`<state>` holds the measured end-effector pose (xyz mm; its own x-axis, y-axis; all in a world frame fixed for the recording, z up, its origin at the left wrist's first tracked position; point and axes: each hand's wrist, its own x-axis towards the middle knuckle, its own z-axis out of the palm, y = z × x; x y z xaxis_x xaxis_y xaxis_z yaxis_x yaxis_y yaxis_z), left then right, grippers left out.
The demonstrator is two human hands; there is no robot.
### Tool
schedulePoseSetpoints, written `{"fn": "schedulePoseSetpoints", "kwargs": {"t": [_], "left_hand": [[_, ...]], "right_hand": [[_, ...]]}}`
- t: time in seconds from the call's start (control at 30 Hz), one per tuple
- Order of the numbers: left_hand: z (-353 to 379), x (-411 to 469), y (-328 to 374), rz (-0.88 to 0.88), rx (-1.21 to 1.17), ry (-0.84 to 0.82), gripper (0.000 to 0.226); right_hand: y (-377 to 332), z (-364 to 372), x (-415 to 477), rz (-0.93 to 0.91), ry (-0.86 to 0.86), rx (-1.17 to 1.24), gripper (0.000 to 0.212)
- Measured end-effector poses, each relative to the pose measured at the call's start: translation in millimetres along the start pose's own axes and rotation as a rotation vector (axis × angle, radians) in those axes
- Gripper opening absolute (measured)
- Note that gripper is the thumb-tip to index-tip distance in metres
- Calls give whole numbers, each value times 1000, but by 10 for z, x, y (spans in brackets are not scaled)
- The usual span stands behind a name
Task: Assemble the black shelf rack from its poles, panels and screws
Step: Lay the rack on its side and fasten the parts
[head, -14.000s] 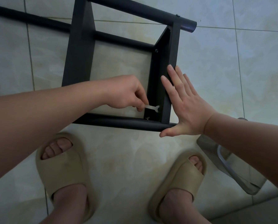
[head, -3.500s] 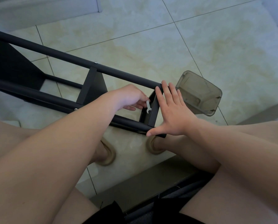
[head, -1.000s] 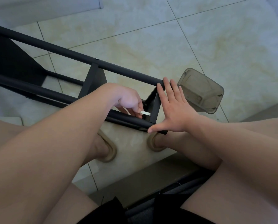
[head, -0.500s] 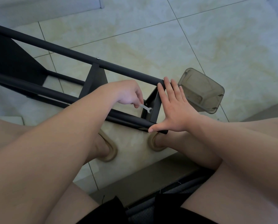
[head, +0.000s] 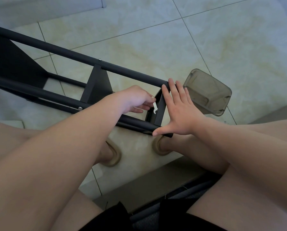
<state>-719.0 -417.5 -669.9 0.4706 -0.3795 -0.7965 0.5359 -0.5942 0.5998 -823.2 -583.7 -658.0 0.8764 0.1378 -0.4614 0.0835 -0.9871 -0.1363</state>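
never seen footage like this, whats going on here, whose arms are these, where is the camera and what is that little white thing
There is no machine here. This is one picture from a camera worn on a person's head, looking down at their own arms. The person seems to sit over a tiled floor, where a half-built black shelf rack lies on its side. Their left hand pinches a small flat white wrench just inside the rack's end panel, probably to turn a screw, though the screw itself is hidden. Their right hand is open, fingers straight, pressed flat against the outer side of that panel, likely to steady it. Beside the rack a greyish see-through plastic container lies on the floor. Lower down, the feet wear beige slippers.
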Motion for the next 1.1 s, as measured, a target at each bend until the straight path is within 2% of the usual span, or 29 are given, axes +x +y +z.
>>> {"fn": "schedulePoseSetpoints", "kwargs": {"t": [0.2,0.4,0.6,0.73,0.93,1.1], "left_hand": [[43,-46,52,-9,-14,63,17],[54,-47,76,-5,-16,29,9],[14,-66,56,-31,101,-84,9],[7,-57,66,-32,144,-64,10],[88,-19,40,-17,73,-32,10],[83,-14,38,-75,32,-67,11]], "right_hand": [[4,-5,-1,2,-3,8,157],[4,-13,-2,2,0,-2,156],[6,-19,-1,-1,0,-7,157],[5,-27,-4,4,-5,-3,157],[-7,-20,-4,3,-8,-8,156],[-6,-20,-8,2,-2,-11,157]]}}
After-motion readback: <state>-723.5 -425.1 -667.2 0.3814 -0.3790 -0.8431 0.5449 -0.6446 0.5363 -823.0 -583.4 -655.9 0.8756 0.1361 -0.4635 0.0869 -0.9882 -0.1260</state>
